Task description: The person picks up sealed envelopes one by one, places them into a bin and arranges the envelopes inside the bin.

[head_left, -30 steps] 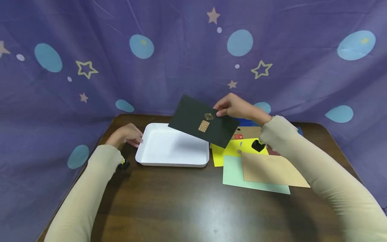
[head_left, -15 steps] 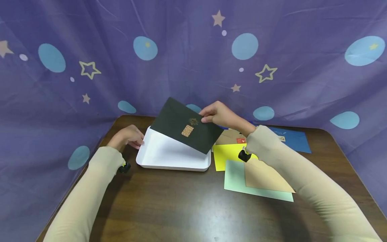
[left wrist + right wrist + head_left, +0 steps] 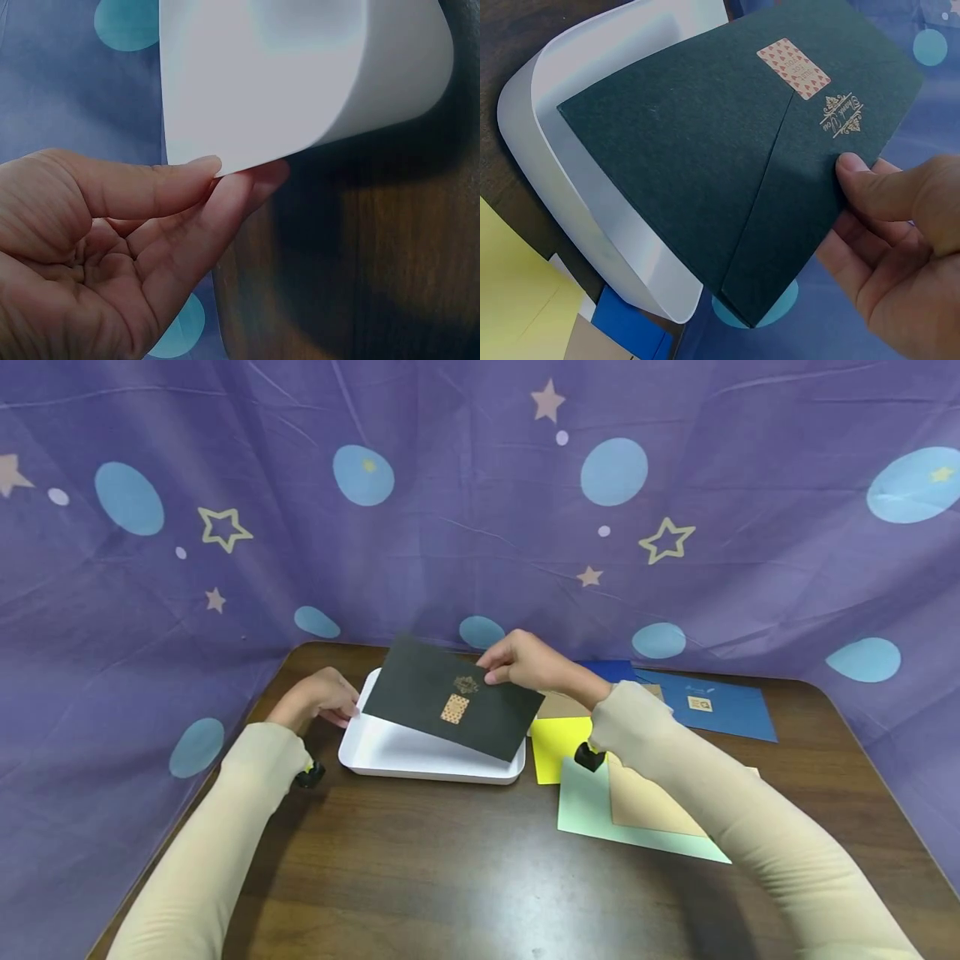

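A dark green envelope (image 3: 420, 693) with gold print and a patterned sticker is tilted over the white tray (image 3: 390, 760). My right hand (image 3: 525, 662) pinches its far edge between thumb and fingers, as the right wrist view also shows for the envelope (image 3: 682, 150). At the tray's left side, my left hand (image 3: 322, 697) pinches the rim; in the left wrist view thumb and fingertips grip the edge of the tray (image 3: 262, 97). Much of the tray's inside lies hidden beneath the envelope.
Right of the tray lie a yellow envelope (image 3: 555, 747), a mint green one (image 3: 588, 802) and a tan one (image 3: 645, 802), overlapping. Behind them are a brown envelope (image 3: 562, 705) and blue envelopes (image 3: 727, 710). A purple curtain (image 3: 450, 560) hangs behind the wooden table (image 3: 420, 868).
My right hand has carried the dark green envelope left and lower, from the tray's right side to over the tray. The left hand keeps its hold on the rim.
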The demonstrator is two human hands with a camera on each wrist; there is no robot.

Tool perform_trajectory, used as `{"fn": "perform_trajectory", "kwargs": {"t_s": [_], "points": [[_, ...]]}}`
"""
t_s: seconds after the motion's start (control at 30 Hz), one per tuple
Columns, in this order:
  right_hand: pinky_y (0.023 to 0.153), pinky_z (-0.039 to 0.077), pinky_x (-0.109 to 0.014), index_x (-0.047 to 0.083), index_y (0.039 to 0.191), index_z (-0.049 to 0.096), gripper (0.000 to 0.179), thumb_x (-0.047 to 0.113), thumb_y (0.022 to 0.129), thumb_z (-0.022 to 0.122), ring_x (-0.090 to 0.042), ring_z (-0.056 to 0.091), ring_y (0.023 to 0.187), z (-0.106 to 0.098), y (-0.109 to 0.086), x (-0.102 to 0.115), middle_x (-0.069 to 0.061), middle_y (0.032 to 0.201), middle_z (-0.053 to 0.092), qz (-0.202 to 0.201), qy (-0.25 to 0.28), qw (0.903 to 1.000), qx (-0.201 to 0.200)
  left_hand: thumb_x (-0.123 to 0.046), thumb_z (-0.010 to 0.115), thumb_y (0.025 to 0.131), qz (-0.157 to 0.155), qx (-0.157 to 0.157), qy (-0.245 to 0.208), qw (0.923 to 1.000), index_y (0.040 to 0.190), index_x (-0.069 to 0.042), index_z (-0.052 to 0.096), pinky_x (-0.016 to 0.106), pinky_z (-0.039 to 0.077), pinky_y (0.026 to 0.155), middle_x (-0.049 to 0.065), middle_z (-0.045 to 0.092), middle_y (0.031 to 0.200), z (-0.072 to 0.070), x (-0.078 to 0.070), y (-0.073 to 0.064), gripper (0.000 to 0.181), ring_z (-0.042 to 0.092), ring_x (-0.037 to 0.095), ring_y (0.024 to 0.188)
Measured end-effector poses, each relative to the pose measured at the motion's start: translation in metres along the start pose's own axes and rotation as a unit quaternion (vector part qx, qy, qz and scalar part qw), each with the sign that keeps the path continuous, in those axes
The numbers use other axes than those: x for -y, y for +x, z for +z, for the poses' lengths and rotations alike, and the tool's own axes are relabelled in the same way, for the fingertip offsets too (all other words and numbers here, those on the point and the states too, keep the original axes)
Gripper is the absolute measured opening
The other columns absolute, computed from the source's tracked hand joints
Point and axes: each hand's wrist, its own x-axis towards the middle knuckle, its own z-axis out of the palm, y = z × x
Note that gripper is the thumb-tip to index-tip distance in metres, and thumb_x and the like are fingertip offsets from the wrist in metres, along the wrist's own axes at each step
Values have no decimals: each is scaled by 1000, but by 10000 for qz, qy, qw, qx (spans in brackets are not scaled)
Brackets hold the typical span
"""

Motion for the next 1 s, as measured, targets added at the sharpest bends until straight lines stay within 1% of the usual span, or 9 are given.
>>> {"fn": "perform_trajectory", "kwargs": {"t_s": [0.23, 0.37, 0.43, 0.57, 0.7, 0.87, 1.0], "points": [[87, 65, -34, -1, 110, 77, 19, -2, 91, 70, -27, 75, 99, 8, 9, 1, -16, 108, 77, -172, -257, 9993, 208, 14, 62, 87, 47, 17, -12, 10000, 121, 27, 54, 24, 66, 62, 5, 64, 76, 0, 0, -2, 38, 64, 9, 61], [90, 65, -35, -1, 111, 76, 21, -2, 91, 71, -28, 74, 103, 14, 13, 5, -16, 112, 76, -108, -471, 9985, 271, 15, 61, 87, 41, 13, -59, 10000, 121, 27, 54, 24, 66, 62, 4, 64, 74, 1, 1, -1, 38, 63, 9, 60], [92, 64, -36, -2, 112, 76, 22, -2, 91, 71, -29, 74, 105, 17, 15, 8, -17, 113, 75, -48, -492, 9984, 291, 15, 61, 87, 45, 17, -80, 10000, 121, 27, 54, 24, 66, 62, 3, 64, 73, 1, 1, -1, 37, 63, 9, 60], [92, 64, -35, -3, 112, 76, 22, -2, 90, 72, -29, 74, 104, 24, 19, 11, -17, 111, 76, 26, -596, 9977, 323, 14, 61, 87, 44, 25, -82, 10000, 121, 26, 55, 25, 66, 63, 2, 64, 73, 2, 2, 1, 36, 63, 9, 61], [90, 65, -34, -3, 110, 76, 20, -3, 90, 72, -28, 74, 102, 31, 24, 12, -17, 109, 76, 56, -743, 9966, 351, 13, 61, 87, 33, 27, -84, 10000, 121, 26, 55, 25, 66, 62, 3, 64, 73, 2, 2, 2, 37, 64, 9, 61], [93, 64, -36, -3, 110, 76, 22, -7, 90, 70, -29, 74, 104, 37, 27, 11, -17, 111, 76, 69, -894, 9954, 341, 13, 61, 88, -14, 14, -88, 10000, 123, 26, 54, 24, 66, 61, 5, 64, 74, 2, 2, 2, 38, 64, 10, 61], [94, 64, -36, -3, 110, 76, 23, -8, 89, 69, -29, 73, 105, 43, 28, 10, -17, 113, 75, 192, -986, 9943, 348, 12, 61, 89, -4, 7, -76, 10000, 123, 27, 53, 25, 66, 62, 8, 65, 77, 2, 2, 1, 38, 65, 10, 61]]}}
